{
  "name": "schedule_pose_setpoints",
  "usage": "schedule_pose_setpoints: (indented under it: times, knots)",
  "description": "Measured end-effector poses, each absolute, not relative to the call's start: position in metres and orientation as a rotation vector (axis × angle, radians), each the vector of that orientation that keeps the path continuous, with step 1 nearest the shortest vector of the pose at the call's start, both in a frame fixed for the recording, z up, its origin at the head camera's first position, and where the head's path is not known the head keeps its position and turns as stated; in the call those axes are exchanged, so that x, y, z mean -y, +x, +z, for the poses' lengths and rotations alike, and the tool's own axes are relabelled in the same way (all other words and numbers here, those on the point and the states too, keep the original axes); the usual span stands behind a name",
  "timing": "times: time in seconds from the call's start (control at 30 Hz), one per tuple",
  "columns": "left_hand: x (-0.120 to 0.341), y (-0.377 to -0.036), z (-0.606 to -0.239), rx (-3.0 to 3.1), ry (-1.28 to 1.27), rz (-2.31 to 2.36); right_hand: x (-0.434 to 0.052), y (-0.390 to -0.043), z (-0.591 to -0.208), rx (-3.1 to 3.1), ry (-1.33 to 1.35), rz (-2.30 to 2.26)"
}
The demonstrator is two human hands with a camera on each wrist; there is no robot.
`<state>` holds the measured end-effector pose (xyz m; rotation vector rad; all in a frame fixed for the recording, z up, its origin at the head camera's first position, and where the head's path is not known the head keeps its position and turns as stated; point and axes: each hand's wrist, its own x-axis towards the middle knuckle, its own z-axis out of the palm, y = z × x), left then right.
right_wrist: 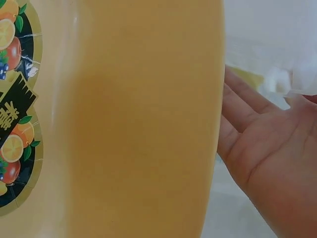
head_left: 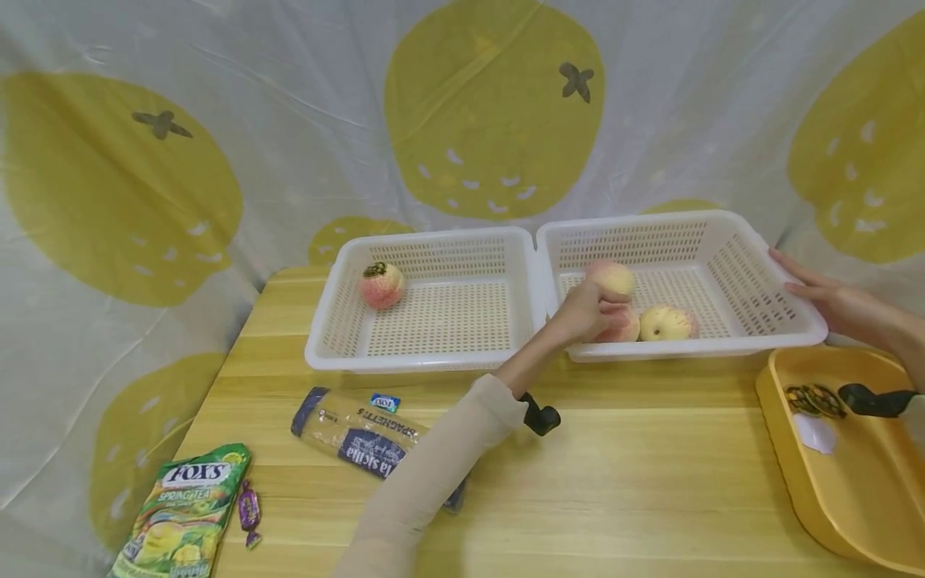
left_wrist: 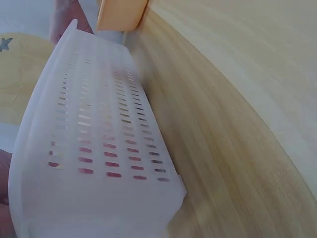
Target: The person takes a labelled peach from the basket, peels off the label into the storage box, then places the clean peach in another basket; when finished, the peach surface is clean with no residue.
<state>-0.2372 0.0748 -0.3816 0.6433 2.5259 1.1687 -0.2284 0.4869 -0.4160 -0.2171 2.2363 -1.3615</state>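
Observation:
My left hand [head_left: 584,311] reaches over the near left corner of the right white basket [head_left: 730,345]. Its thumb and fingers curl about a pale yellow-pink peach [head_left: 609,275]. Below the hand lies a redder peach [head_left: 620,325], and beside that a yellowish peach [head_left: 665,323]. In the left wrist view, red fruit shows through the slots of the basket wall [left_wrist: 99,119]. My right hand [head_left: 841,301] rests against the basket's right end, fingers stretched out along the rim. The right wrist view shows its open palm [right_wrist: 277,144] behind the yellow tray.
Another white basket [head_left: 426,363] adjoins on the left, holding a peach [head_left: 381,286] with a dark label. In front lie a spaghetti pack [head_left: 361,433], a small blue candy [head_left: 385,402], a purple candy [head_left: 249,512] and a green Fox's bag [head_left: 184,514]. A yellow tray [head_left: 802,474] stands at right.

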Motion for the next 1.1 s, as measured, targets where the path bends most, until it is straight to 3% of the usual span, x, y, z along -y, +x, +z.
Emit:
schedule_pose_setpoints:
  times: [0.3,0.57,0.7,0.83,1.1]
  knots:
    - [-0.013,-0.214,-0.347,-2.318,0.855,1.452,-0.484,-0.23,-0.415,-2.303,-0.18,-1.266]
    - [0.147,-0.216,-0.308,-2.662,0.739,1.116,-0.482,-0.229,-0.415,-2.354,-0.17,-1.207]
    - [0.237,-0.227,-0.318,-2.727,0.485,0.922,-0.483,-0.226,-0.417,-2.333,-0.14,-1.266]
    - [0.297,-0.234,-0.345,-2.603,0.354,0.911,-0.483,-0.226,-0.418,-2.327,-0.153,-1.297]
    - [0.336,-0.231,-0.377,-2.397,0.376,1.242,-0.472,-0.231,-0.406,-2.434,-0.159,-1.046]
